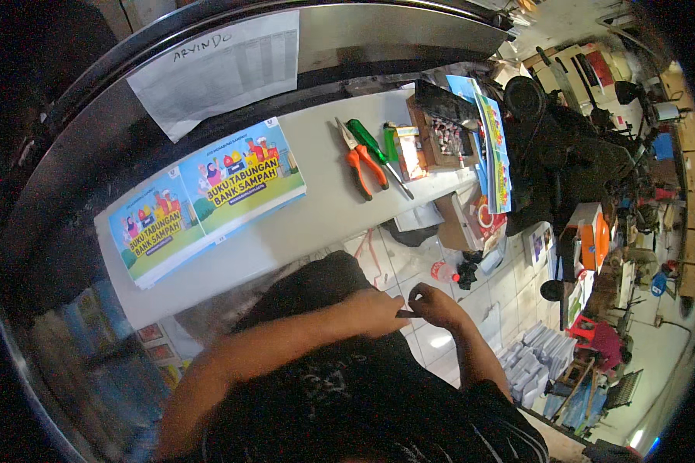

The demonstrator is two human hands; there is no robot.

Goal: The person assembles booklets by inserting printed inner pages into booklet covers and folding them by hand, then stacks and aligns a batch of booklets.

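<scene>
Lower centre: your left hand (374,311) and right hand (434,303) pinch a small dark strip (408,314) between fingertips; printed sheets (208,197) and orange-handled pliers (363,163) lie untouched on the table (324,208).

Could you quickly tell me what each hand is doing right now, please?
Left hand: closed, pinching one end of a small dark object.
Right hand: closed, pinching the other end.

At ten o'clock, the stack of printed covers (208,197) shows sky blue above green, with yellow and white lettering and cartoon figures; at twelve, the pliers (363,163) have orange handles beside a green-handled screwdriver (369,141); the table (324,216) is pale grey; the shirt (347,401) at six is black.
</scene>
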